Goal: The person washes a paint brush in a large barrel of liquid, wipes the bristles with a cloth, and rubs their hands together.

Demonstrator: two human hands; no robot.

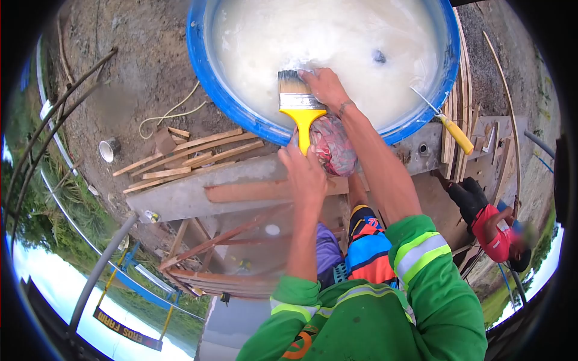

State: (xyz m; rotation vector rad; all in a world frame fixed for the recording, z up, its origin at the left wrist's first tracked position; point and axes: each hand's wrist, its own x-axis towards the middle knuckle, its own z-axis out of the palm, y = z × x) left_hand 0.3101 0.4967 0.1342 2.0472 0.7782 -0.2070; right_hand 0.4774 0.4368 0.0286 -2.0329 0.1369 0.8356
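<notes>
A wide paintbrush (pixel 302 107) with a yellow handle stands with its bristles pointing away from me, over the near part of a blue-rimmed tub (pixel 232 114) of whitish liquid. My left hand (pixel 303 171) is closed around the lower end of its handle. The fingers of my right hand (pixel 325 87) are at the bristles' right edge; the hand's underside is hidden. Just below the tub's near rim, beside the brush handle, is a crumpled red and grey patterned cloth bundle (pixel 332 146). A tool with a yellow handle (pixel 456 135) leans over the tub's right rim.
Wooden strips (pixel 198 153) lie left of the tub, near a white cup (pixel 109 149) and a thin cord (pixel 162 118). Long boards (pixel 463 90) run along the right. A person in a red shirt (pixel 495 231) is at the far right. A grey pipe (pixel 102 265) rises at left.
</notes>
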